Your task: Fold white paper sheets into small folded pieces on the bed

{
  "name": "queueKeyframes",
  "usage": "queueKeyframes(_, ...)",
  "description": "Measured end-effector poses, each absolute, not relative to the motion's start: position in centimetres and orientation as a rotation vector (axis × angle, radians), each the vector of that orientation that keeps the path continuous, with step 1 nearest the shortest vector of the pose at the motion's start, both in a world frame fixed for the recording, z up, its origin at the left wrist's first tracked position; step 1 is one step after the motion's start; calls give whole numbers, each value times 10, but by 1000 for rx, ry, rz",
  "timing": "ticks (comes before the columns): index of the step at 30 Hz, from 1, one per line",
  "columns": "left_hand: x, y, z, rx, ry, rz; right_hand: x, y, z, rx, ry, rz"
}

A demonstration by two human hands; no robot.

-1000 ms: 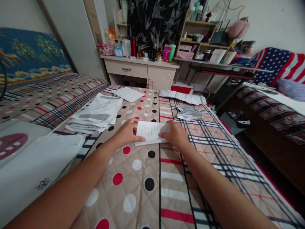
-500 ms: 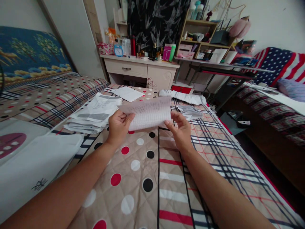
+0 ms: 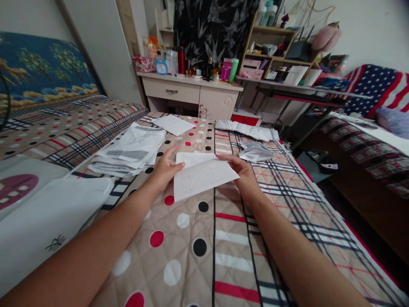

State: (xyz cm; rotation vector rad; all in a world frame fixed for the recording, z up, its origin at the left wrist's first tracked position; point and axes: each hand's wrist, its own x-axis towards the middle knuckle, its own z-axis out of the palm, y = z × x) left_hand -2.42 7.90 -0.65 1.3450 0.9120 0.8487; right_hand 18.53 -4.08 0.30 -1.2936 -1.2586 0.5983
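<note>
A folded sheet of printed paper (image 3: 203, 175) is between my hands over the bed, its front half tilted toward me. My right hand (image 3: 244, 172) grips its right side, fingers behind the paper. At the left edge, my left hand (image 3: 166, 170) touches the sheet with its thumb, the index finger stretched out and apart from the thumb. A stack of papers (image 3: 129, 149) lies left of my left hand. Beyond the hands rests a single white sheet (image 3: 174, 125). Folded papers (image 3: 255, 151) and a crumpled white strip (image 3: 247, 129) lie beyond my right hand.
White bags (image 3: 47, 226) lie at the near left of the patterned bedspread (image 3: 188, 264). A dresser (image 3: 172, 91) with bottles and a blue clock (image 3: 161, 66) stands past the bed's far end. Shelves (image 3: 275, 57) are at the back right.
The paper has dropped lower and its near half has tipped flatter toward me. My left hand's fingers have spread from their pinch. The view has shifted slightly.
</note>
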Motion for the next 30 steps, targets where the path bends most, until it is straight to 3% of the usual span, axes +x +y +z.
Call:
queueKeyframes(3,-25,85,-12,1484,895,792,189,-44,5,-1378,-1506,198)
queueKeyframes(6,-30,94,-15,1872,899,896,195,-46,5,-1435,-1686,28)
queueKeyframes(11,-40,104,-10,2488,552,721,205,-43,-7,-1400,-1634,17)
queueKeyframes(16,-43,96,0,2464,285,481,205,-43,-12,-1428,-1623,314)
queueKeyframes(24,-35,87,-2,1957,718,526,193,-45,-6,-1628,-1313,633)
queueKeyframes(30,-22,82,-12,2222,1082,794,183,-41,-5,-2077,-1303,107)
